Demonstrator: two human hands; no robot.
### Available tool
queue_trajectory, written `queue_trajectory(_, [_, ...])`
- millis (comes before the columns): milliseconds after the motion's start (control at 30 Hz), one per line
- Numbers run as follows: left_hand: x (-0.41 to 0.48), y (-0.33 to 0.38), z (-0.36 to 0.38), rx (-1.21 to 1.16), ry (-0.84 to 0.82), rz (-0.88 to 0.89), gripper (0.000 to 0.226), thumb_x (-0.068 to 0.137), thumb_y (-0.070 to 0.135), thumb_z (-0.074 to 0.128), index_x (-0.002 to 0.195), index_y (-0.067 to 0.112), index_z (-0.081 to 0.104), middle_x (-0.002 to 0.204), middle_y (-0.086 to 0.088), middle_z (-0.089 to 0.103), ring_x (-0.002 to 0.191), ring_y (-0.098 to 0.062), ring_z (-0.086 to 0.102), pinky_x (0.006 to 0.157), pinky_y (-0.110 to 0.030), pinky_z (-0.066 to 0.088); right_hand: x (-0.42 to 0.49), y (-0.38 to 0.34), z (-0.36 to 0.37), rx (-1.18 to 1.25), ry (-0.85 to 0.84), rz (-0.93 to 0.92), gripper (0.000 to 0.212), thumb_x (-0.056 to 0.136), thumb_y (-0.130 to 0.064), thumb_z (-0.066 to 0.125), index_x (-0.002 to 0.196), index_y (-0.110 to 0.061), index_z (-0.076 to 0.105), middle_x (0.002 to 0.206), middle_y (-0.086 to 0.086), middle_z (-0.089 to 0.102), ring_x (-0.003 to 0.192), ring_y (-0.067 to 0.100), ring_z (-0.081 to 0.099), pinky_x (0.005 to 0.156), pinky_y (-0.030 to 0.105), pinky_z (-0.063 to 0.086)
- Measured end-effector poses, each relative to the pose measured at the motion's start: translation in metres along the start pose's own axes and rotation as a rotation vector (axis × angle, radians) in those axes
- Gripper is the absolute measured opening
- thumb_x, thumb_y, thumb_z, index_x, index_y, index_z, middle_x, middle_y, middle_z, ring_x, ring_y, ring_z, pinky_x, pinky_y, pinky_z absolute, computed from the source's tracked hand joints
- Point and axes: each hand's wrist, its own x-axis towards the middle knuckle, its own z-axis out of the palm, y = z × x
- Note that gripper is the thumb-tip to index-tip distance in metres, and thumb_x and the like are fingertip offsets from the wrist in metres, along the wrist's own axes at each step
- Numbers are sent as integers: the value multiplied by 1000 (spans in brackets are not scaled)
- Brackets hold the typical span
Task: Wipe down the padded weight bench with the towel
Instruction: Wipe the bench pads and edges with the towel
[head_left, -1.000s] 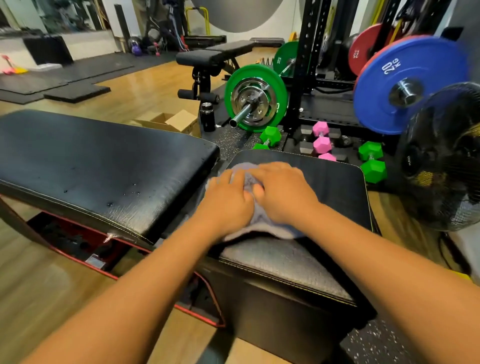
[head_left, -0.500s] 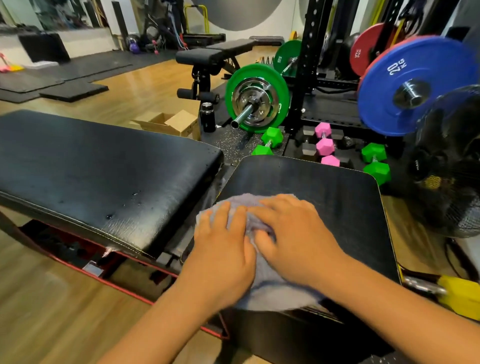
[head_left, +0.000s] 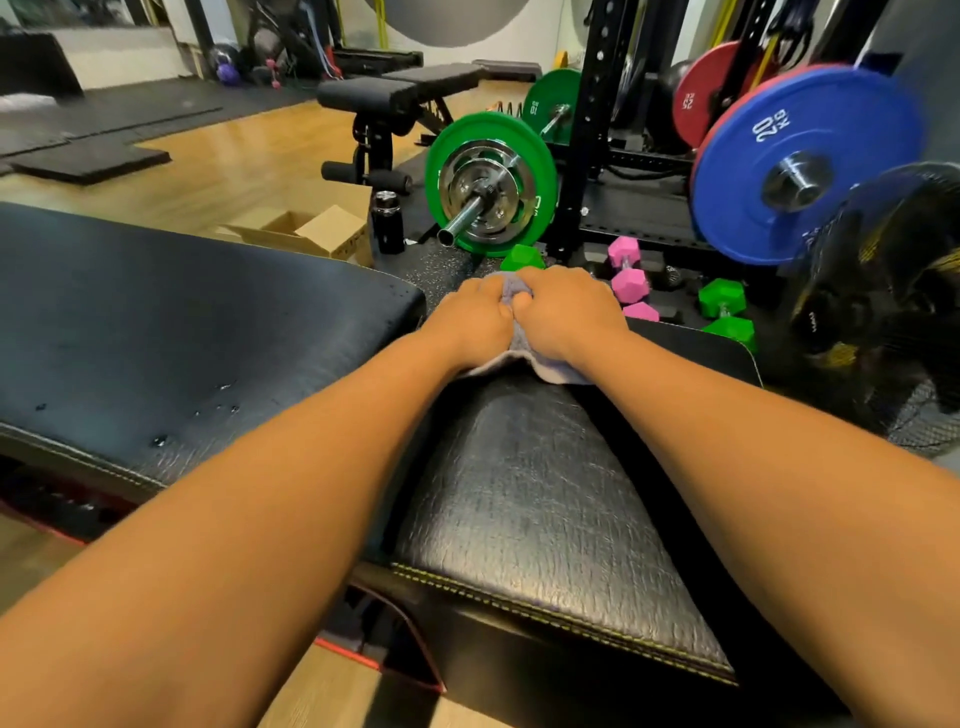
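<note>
The back pad (head_left: 182, 322) lies at left, with droplets (head_left: 223, 387) on its near part. Right of it, the left hand (head_left: 470, 325) and right hand (head_left: 566, 312) sit close side by side on a grey towel (head_left: 550, 370) bunched at the far end of the seat pad (head_left: 545, 493). Both hands' fingers curl down over the towel, gripping it, tips hidden behind the knuckles. Beyond the pad, pink dumbbells (head_left: 629, 285) and green dumbbells (head_left: 722, 297) lie on the floor. A blue plate (head_left: 810, 156) and a fan (head_left: 893, 291) stand far right.
</note>
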Motion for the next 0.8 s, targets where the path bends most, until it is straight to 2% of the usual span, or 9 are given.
queue_trajectory(33, [-7,1,-1,-6,19,-8,64,81,53,19,132,24,44,133,-10,52,118,-30,51,98,-50,43,-5,-3,-2,-4,5,-3,35,95,-33,35,118,-20,58,112,12,62,106,35,54,77,40,30])
queue_trajectory(100, [-37,13,-9,6,39,1,70,81,51,16,137,18,41,139,-11,49,124,-29,47,101,-47,41,-21,-8,-5,-1,47,-44,26,93,-32,37,98,-20,59,95,9,59,95,32,54,74,36,27])
queue_trajectory(167, [-66,20,-13,-11,30,6,66,86,48,17,141,17,38,145,-10,43,131,-27,41,106,-46,36,-40,-15,-8,12,74,-89,19,90,-33,38,81,-22,49,82,2,50,82,26,48,72,35,25])
queue_trajectory(300, [-122,33,-20,-10,65,-19,46,98,27,29,140,11,39,145,-12,42,134,-27,37,109,-41,31,-71,-31,-11,66,73,-137,23,78,-38,31,73,-23,48,78,-1,53,77,21,42,72,34,24])
queue_trajectory(433, [-174,43,-28,-7,113,-36,47,97,28,27,140,12,38,146,-8,40,133,-22,36,109,-36,30,-104,-49,-15,91,57,-183,16,79,-36,35,72,-25,43,80,-2,52,80,19,34,77,37,27])
queue_trajectory(533, [-212,45,-28,-2,143,-97,40,98,27,32,135,16,42,141,-5,43,126,-24,43,100,-35,33,-126,-61,-16,112,33,-229,13,81,-36,38,73,-27,43,84,-3,55,87,22,43,83,40,32])
queue_trajectory(633, [-244,44,-26,-32,186,-138,54,87,45,24,131,22,43,134,-3,47,119,-27,48,97,-42,39,-143,-73,-17,111,13,-281,29,77,-40,31,80,-27,56,94,-2,63,98,24,50,83,39,30])
queue_trajectory(733, [-264,46,-23,-84,254,-160,43,87,37,29,125,28,48,128,5,51,112,-21,52,93,-41,42,-161,-77,-20,180,9,-324,41,76,-44,27,91,-30,62,99,-2,64,103,23,50,86,37,29])
queue_trajectory(800, [-274,51,-16,-3,275,-84,45,90,34,28,131,27,46,134,5,49,119,-19,49,99,-41,40,-180,-72,-26,217,7,-322,44,79,-43,33,108,-36,65,104,-6,63,108,20,50,95,39,32])
